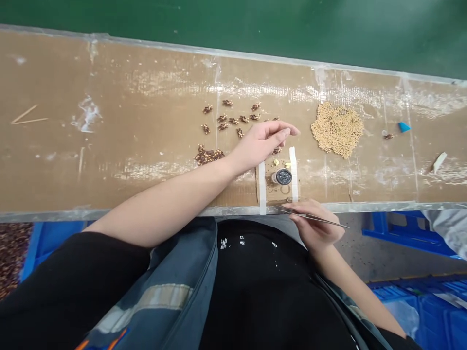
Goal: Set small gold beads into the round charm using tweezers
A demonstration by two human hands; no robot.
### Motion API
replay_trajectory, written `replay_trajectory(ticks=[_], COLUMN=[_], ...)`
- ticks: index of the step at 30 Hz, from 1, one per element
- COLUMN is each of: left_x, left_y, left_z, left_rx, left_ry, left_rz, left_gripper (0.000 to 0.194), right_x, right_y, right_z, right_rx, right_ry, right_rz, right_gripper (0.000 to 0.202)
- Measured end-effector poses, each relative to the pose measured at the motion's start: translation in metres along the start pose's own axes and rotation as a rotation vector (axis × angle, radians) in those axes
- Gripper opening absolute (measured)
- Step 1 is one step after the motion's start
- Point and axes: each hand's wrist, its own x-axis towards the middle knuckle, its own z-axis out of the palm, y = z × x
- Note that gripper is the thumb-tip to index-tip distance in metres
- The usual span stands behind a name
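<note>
My left hand (268,138) reaches over the worktop, above some small brown-and-gold pieces (276,150). Its index finger is stretched out and the thumb lies close beside it; the other fingers are partly hidden, and I see nothing held. At the front edge my right hand (317,226) grips metal tweezers (314,217), whose tips point left. Between the hands stands a small round container with a black top (283,177), on a patch of board bordered by two white tape strips (262,187). Little yellow bits (276,163) lie just behind the container.
Several brown-and-gold clusters (232,120) are spread left of my left hand, near a heap of similar bits (207,154). To the right lies a pile of golden grain-like pieces (337,129), then a blue piece (404,127). Thin sticks (31,120) lie far left.
</note>
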Motion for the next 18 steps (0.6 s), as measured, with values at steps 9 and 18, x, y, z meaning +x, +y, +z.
replay_trajectory(ticks=[9, 18], left_x=[0.002, 0.002], left_y=[-0.003, -0.001], left_z=[-0.002, -0.002], left_rx=[-0.001, 0.024], left_ry=[0.004, 0.006], left_rz=[-0.017, -0.011], left_gripper=[0.024, 0.018], right_x=[0.004, 0.007], right_y=[-0.014, -0.014], right_z=[0.004, 0.006], right_rx=[-0.072, -0.088], right_ry=[-0.108, -0.147], right_rz=[0.210, 0.139], right_gripper=[0.008, 0.012])
